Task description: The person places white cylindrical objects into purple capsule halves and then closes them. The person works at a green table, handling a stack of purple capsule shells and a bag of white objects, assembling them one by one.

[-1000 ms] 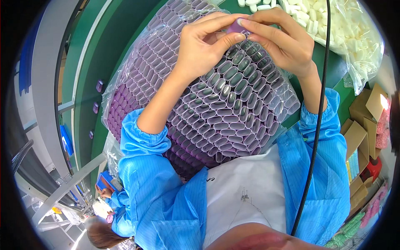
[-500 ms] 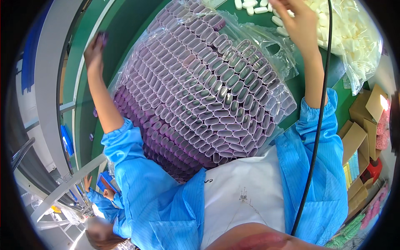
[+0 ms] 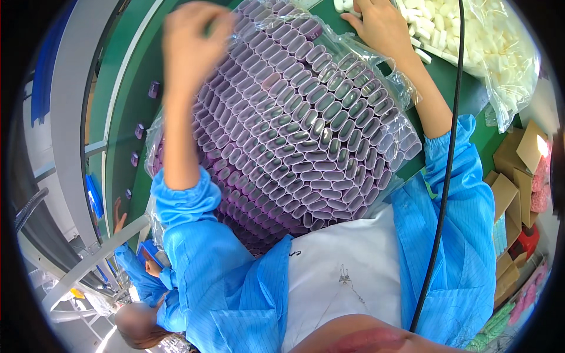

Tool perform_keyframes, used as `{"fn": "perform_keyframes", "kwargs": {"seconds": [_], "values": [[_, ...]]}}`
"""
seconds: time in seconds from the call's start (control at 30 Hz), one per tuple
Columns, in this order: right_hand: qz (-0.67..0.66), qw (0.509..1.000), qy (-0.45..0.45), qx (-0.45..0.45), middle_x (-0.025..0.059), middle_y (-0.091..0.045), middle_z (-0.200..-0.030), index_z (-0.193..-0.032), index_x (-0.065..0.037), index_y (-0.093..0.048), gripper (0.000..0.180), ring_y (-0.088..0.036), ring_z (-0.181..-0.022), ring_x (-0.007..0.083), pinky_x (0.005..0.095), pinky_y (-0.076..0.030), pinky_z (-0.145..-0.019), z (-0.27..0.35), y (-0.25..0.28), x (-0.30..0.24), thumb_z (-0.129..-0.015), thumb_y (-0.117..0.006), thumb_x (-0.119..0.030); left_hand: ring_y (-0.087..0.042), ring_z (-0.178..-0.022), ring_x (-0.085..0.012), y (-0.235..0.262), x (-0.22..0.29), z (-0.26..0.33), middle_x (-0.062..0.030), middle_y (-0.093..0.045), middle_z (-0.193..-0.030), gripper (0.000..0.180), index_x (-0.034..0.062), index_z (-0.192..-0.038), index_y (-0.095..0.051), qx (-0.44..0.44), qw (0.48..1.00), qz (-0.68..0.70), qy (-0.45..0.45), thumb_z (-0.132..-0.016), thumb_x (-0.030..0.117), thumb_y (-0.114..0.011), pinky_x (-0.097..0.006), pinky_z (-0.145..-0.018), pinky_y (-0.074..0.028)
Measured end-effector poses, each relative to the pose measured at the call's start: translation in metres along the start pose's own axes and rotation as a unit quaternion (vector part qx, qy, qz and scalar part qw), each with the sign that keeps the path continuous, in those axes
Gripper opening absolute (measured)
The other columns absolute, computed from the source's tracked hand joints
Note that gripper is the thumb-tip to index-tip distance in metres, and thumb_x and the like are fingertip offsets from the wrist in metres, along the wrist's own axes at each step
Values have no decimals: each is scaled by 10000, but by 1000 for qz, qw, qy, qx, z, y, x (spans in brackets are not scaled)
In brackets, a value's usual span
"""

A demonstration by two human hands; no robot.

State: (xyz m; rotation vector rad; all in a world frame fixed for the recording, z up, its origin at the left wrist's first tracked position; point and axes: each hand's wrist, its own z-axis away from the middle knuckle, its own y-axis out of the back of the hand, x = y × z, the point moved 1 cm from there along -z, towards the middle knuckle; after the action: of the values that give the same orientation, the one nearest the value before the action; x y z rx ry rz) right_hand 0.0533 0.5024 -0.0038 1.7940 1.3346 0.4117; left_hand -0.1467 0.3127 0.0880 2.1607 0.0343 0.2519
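Green table (image 3: 472, 91) is being exposed between cases (image 3: 306, 117) and white pieces (image 3: 438, 26), left hand (image 3: 199, 44) being held at the cases' left edge, right hand (image 3: 382, 29) near white pieces, neither grip being discernible.

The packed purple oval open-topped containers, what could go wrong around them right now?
The left hand overlaps the edge of the packed purple oval open-topped containers in this view and might knock some. The crumpled clear plastic film by the right forearm could snag. The loose white oval pieces near the right hand might scatter if brushed.
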Motion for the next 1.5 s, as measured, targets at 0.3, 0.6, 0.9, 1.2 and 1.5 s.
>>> {"fn": "perform_keyframes", "kwargs": {"seconds": [0.3, 0.6, 0.9, 1.2, 1.5], "values": [[-197, 977, -82, -2, 129, -581, -767, -884, -9, -543, 162, -571, -672, 223, 328, -437, -588, -4, 33, -12, -784, -657, -66, -557, -887, -238, -60, 68, -1, -53, -611, -828, 209, 65, -721, -693, -115, 993, -8, 40, -727, 267, -744, -338, -761, -476], [-598, 788, -144, 21, 35, -611, -852, -978, 24, -604, 126, -575, -754, 68, 196, -460, -646, 2, 60, -45, -857, -625, -8, -662, -849, -238, -49, 73, 13, -137, -631, -1003, 229, -33, -1075, -563, 29, 767, 594, 242, -872, 54, -624, -337, -794, -564], [-618, 766, -155, -84, 38, -606, -832, -910, 26, -617, 63, -557, -739, 71, 214, -446, -639, 6, 54, -39, -860, -625, -12, -610, -997, -190, -58, 90, 24, -127, -627, -1072, 362, -31, -1123, -596, -54, 822, 535, 190, -783, 11, -712, -311, -902, -504], [-623, 773, -70, -100, 65, -611, -867, -883, 32, -640, 57, -566, -707, 98, 213, -440, -623, 2, 55, -29, -835, -650, 1, -631, -932, -177, -56, 94, 27, -141, -643, -1045, 356, -52, -1101, -600, -45, 846, 500, 177, -767, -14, -717, -306, -844, -520], [-519, 852, -8, -68, 101, -631, -954, -919, 29, -653, 94, -612, -781, 131, 226, -478, -632, 5, 65, -23, -831, -654, -3, -628, -956, -189, -54, 90, 25, -156, -642, -1047, 351, -56, -1109, -581, -45, 763, 606, 220, -775, -52, -688, -304, -841, -528]]}}
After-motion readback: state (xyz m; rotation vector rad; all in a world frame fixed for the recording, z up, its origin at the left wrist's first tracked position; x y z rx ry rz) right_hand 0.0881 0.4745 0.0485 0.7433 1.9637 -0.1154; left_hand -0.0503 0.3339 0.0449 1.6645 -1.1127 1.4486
